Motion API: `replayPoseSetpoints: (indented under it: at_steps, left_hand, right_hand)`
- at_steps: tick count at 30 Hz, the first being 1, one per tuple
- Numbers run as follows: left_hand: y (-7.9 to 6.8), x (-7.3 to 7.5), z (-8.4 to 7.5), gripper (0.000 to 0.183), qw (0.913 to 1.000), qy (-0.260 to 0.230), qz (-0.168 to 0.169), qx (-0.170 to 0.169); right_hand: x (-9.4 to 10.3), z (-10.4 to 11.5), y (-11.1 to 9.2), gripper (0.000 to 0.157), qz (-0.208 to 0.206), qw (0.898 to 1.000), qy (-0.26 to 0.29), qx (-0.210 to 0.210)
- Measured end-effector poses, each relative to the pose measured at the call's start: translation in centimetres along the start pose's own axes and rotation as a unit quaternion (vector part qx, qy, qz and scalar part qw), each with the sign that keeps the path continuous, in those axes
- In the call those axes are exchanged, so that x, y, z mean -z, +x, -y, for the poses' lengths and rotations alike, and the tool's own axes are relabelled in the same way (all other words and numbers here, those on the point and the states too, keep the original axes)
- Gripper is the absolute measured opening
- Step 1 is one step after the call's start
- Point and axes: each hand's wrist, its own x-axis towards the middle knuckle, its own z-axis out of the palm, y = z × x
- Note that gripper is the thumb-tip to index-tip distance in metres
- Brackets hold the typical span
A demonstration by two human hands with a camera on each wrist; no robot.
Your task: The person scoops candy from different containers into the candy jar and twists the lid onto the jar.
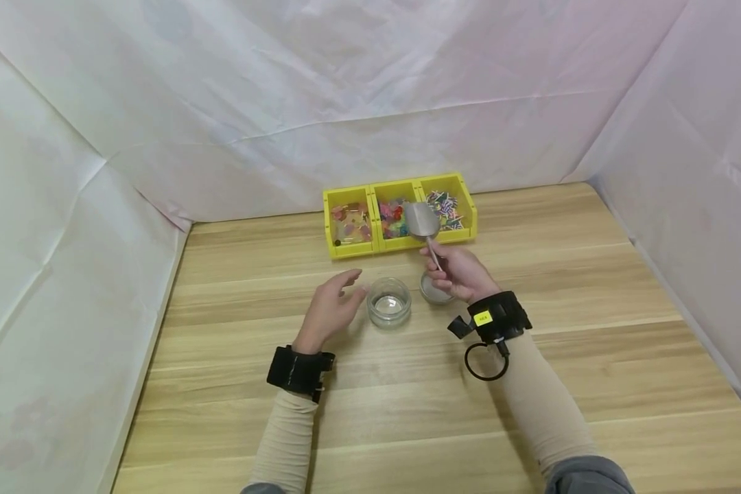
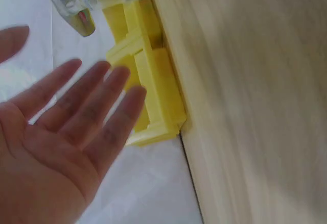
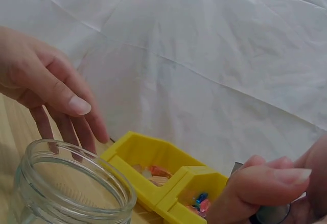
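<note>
My right hand [image 1: 463, 273] grips the handle of a metal scoop [image 1: 422, 219]. The scoop's bowl overlaps the middle and right compartments of a yellow three-part bin [image 1: 353, 251] in the head view. Beside a clear, open glass jar [image 1: 389, 317], my left hand [image 1: 332, 310] has its fingers extended and holds nothing. In the left wrist view its palm and spread fingers [image 2: 82, 109] show plainly. The jar's threaded rim [image 3: 76, 211] fills the lower left of the right wrist view. A round greyish lid-like disc [image 1: 432, 291] lies partly hidden under my right hand.
Small orange and pinkish pieces [image 1: 352, 223] fill the left compartment, multicoloured ones [image 1: 392, 218] the middle, thin striped bits [image 1: 447, 209] the right. White sheeting [image 1: 370, 130] stands behind the bin and along both sides of the wooden table [image 1: 222, 322].
</note>
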Motion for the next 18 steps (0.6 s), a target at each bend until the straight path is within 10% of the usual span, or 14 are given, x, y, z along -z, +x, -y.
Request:
replayPoseSetpoints:
  at_steps: [9,18]
  left_hand:
    - [0.1,-0.9,0.2,0.084,0.9953,-0.006,0.091,-0.034]
    - [0.4,-1.6,0.2,0.106,0.9929,0.01,0.114,-0.033]
  right_hand:
    - [-0.4,-0.6,-0.2,0.032,0.012,1.0,-0.004,-0.005]
    - [-1.1,-1.1,-0.5,0.029,0.032,0.999,-0.031,-0.005]
